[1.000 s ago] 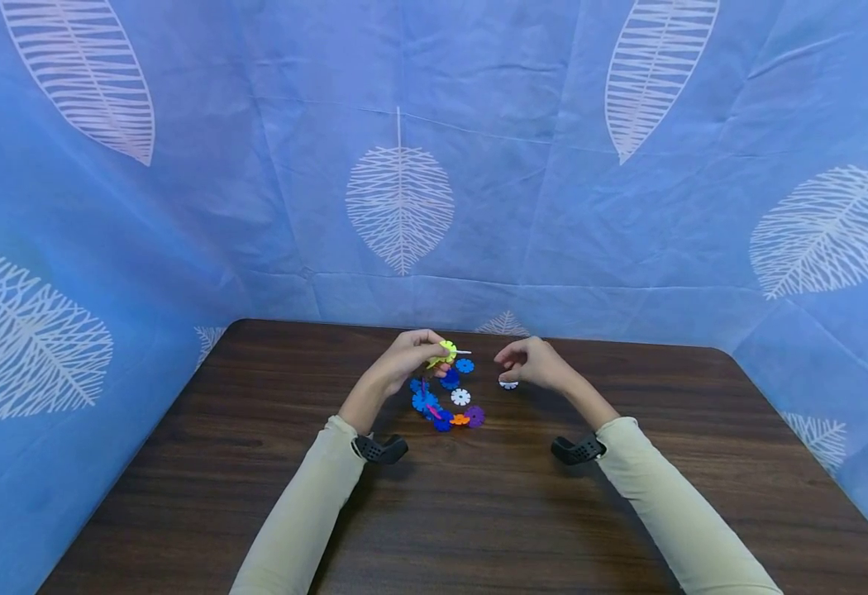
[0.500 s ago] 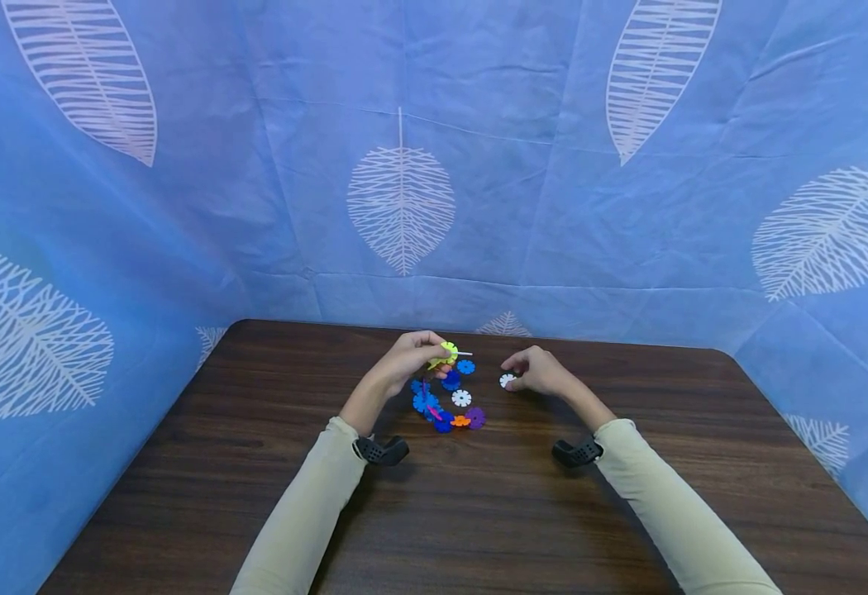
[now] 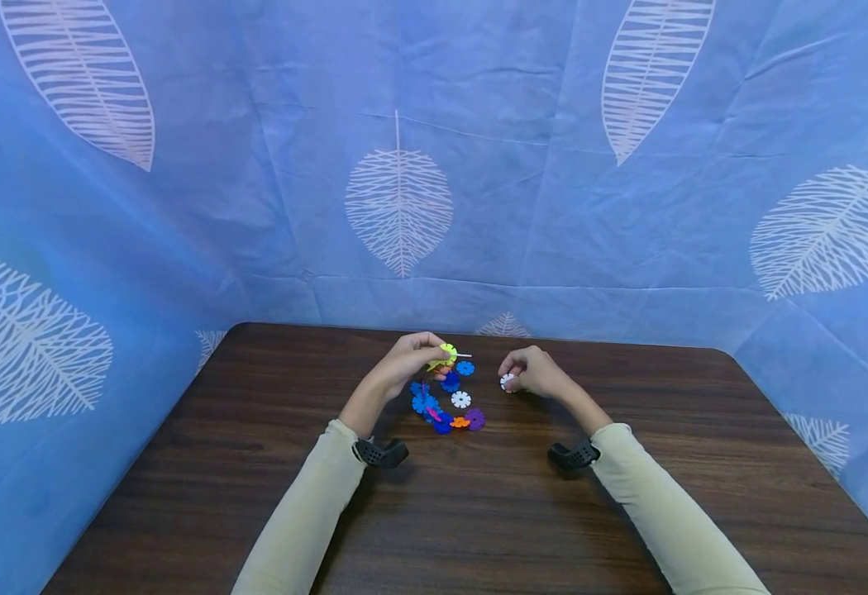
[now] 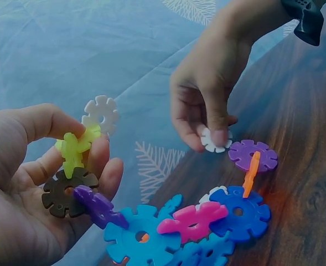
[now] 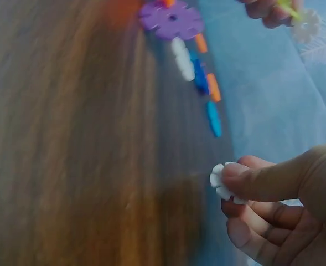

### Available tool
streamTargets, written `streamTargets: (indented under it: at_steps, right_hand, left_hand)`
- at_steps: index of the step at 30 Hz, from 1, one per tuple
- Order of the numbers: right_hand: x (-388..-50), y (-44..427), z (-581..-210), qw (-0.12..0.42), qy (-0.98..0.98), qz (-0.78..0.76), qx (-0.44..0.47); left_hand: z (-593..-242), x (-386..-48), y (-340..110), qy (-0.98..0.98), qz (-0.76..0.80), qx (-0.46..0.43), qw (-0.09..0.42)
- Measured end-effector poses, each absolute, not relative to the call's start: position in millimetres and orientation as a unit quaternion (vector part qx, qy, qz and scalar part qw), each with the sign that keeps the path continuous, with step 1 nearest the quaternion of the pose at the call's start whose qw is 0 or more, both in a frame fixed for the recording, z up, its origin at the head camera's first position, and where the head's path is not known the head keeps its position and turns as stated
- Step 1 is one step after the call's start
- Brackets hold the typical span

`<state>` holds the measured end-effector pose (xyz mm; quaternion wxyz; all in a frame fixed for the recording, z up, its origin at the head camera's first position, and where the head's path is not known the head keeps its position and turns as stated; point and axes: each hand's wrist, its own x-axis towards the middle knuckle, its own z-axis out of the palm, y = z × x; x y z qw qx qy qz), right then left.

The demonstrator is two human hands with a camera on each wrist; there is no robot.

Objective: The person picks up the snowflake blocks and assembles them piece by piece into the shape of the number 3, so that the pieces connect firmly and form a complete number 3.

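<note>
Head view: our left hand (image 3: 403,364), far over the table (image 3: 471,521), thumb and fingers pinching yellow disc (image 3: 448,354); our right hand (image 3: 541,374), farther right, thumb and curled fingers gripping white disc (image 3: 505,383). Left wrist view: brown disc (image 4: 56,196) near our yellow one. Right wrist view: purple disc (image 5: 155,21), left and nearer than our white one.

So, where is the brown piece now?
In the left wrist view, the brown piece is at left, in front of the left hand, between a yellow piece and a purple piece.
</note>
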<state>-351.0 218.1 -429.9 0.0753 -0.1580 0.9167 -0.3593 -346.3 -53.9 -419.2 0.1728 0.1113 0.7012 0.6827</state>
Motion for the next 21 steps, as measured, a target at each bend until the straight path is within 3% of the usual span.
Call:
streamTargets:
  at_steps: [21]
  right_hand:
    - [-335,186,-395,0.052,0.787,-0.604,-0.115]
  left_hand:
    - [-425,-350,-54,0.704,0.682,0.118,0.158]
